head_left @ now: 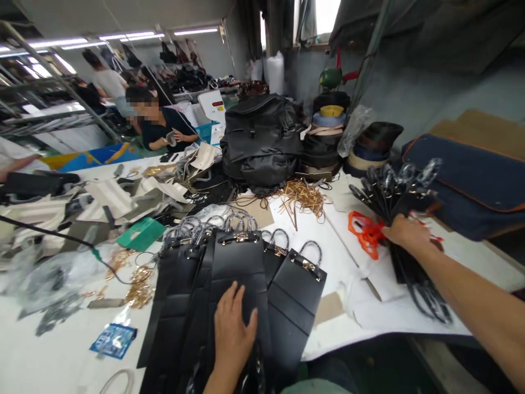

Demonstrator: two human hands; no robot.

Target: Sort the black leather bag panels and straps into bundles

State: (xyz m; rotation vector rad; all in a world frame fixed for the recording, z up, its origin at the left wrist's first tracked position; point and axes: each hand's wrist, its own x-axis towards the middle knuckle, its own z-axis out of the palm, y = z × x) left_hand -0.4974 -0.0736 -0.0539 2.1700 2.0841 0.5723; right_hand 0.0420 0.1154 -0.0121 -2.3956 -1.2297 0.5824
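Several flat black leather bag panels (241, 262) with wrapped loop handles and gold clasps lie overlapped at the table's front edge. My left hand (234, 325) rests on the middle panels, palm down with its fingers apart. At the right, my right hand (404, 232) is closed round a bundle of black straps (389, 200), whose plastic-wrapped looped ends fan out above and hang below the hand. Beside that hand lies an orange-red tangle (365, 234) of plastic.
Gold hardware (140, 287), a blue packet (114, 340) and a green box (140, 233) lie left. A black backpack (262, 142) stands behind, near tan strips (303, 198). A knife (372, 288) lies right of the panels. A person (164, 123) sits across, holding a small piece.
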